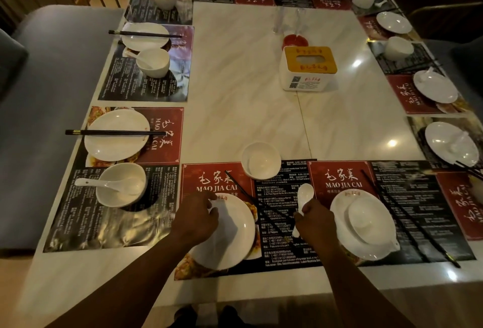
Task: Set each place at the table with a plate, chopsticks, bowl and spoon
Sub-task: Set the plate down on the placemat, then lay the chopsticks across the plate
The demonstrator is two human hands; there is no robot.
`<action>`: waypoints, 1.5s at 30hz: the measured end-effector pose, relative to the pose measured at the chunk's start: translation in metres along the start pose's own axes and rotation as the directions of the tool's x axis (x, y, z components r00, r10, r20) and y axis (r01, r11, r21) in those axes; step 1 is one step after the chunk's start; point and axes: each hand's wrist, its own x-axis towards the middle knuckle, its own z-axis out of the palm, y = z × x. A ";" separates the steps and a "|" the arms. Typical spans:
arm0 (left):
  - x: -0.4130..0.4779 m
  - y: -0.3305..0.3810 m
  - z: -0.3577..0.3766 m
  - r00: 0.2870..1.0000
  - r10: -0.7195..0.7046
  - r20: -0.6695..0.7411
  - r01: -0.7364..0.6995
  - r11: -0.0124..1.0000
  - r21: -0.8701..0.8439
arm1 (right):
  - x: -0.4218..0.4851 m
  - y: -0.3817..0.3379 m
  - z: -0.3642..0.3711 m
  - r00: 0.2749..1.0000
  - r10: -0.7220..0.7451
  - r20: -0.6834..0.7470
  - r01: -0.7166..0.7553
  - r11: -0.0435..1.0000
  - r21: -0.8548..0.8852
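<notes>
— Hands first: what has each got?

— Your left hand [197, 219] is curled over the near-left rim of the white plate [232, 236], fingers bent onto it; whether it truly grips or only steadies, I can't tell. Your right hand [315, 219] is closed on the handle of a white ceramic spoon [305, 195].

— Where does that spoon belong?

— Likely in the white bowl [261, 160], which sits just beyond the plate, up and to its right, at the far edge of the red placemat [209, 178]. The spoon's long axis runs away from you, its scoop already aimed toward the bowl, so your right hand is the nearer one.

— And the chopsticks?

— Dark chopsticks [239, 184] lie slanted between plate and bowl, partly off the plate. The bowl looks glossy, plain and empty, standing upright on the counter [248, 79].
</notes>
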 end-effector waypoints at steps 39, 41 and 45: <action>0.003 0.007 0.006 0.990 -0.113 -0.087 0.106 0.991 -0.086 | 0.052 -0.092 0.003 0.990 0.095 0.102 -0.135 0.842 0.522; 0.003 0.008 0.007 0.990 -0.116 -0.078 0.109 0.990 -0.090 | 0.053 -0.091 0.001 0.989 0.096 0.115 -0.143 0.840 0.523; 0.002 0.014 0.008 0.991 -0.103 -0.083 0.095 0.991 -0.097 | 0.042 -0.078 -0.012 0.982 0.115 0.149 -0.179 0.813 0.554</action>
